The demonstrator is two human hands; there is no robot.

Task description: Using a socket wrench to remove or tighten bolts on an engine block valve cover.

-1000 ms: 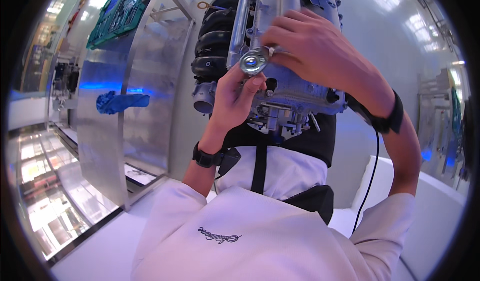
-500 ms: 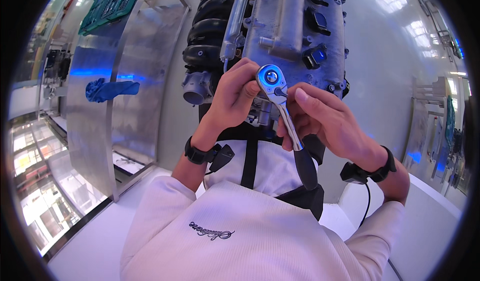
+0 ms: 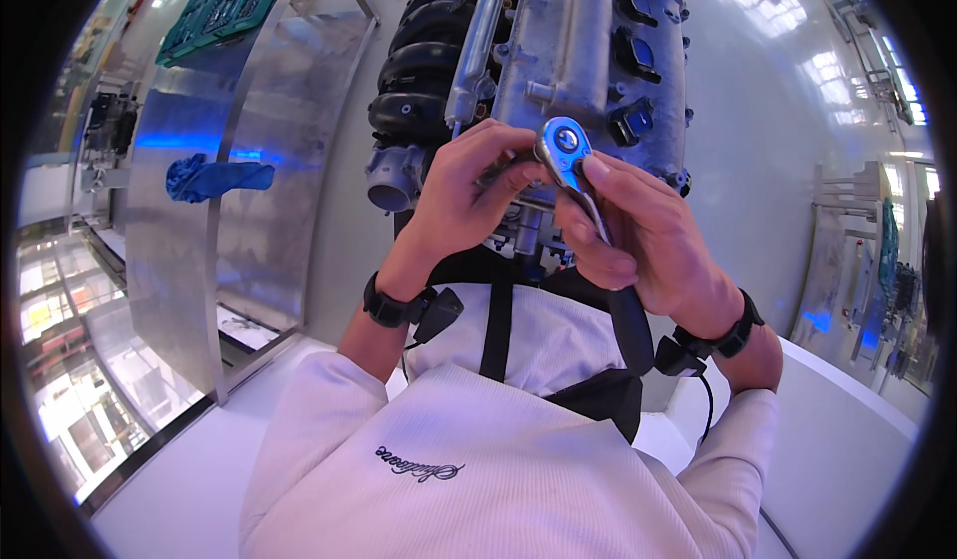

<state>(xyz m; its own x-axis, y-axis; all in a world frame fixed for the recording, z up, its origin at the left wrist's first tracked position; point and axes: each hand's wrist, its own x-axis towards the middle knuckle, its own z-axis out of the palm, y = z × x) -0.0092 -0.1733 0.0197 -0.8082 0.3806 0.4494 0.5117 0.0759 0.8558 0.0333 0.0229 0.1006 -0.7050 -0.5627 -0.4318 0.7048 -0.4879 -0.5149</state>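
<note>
A ratchet wrench [image 3: 630, 325], with a shiny round head and a black grip, slants in front of my chest, its head up and its grip hanging toward me. My right hand [image 3: 648, 230] wraps the metal neck, the thumb pressed just below the head. At the head's left edge, the bent fingers of my left hand [image 3: 469, 185] are closed against it. Whatever sits on the head's far side is hidden by those fingers. Just beyond both hands stands an engine with a grey metal cover [image 3: 553, 51].
Black intake pipes [image 3: 414, 116] and a round metal throttle opening [image 3: 392, 182] form the engine's left side. Black ignition coils [image 3: 632, 121] line its right. Farther left, a blue cloth or glove [image 3: 214, 178] lies on a metal bench, with a green tool case [image 3: 221, 6] beyond.
The ratchet wrench has shifted slightly right and turned. My right hand has closed round its neck, with the thumb now by the head. My left thumb has slid off the head's face to its edge.
</note>
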